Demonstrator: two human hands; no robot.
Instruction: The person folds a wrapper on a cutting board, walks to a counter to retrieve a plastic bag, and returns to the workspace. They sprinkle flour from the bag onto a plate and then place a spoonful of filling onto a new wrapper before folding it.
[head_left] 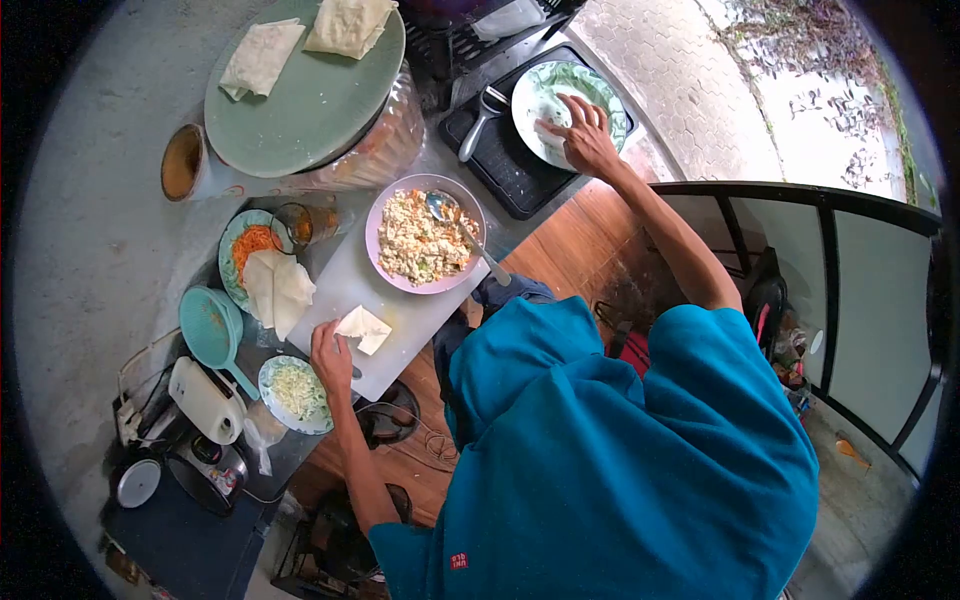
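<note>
The folded wrapper [364, 329] lies on the white board [345, 284], near its left edge. The left hand [332, 362] is at the wrapper's near-left side, its fingertips touching the edge; whether thumb and fingers pinch it I cannot tell.

Beyond the wrapper, the pink bowl [374, 238] sits on the board, filled with a pale, crumbly mix [420, 240] flecked with orange and green. A spoon [478, 246] rests in it, its handle out over the rim.

Left of the board, a plate [228, 246] holds shredded carrot [252, 243], with a loose stack of wrappers [278, 290] partly over it. A glass [318, 222] stands beside that plate. Nearer are a green strainer [208, 328] and a plate of shredded cabbage [297, 390].

Farther off, two folded parcels [260, 58] lie on a large green plate [300, 112].

To the right, the right hand [584, 135] reaches over a patterned plate [541, 88], fingers spread apart. That plate is on a black tray [520, 190] on the worktop [437, 150], beside a metal tool [477, 135].
</note>
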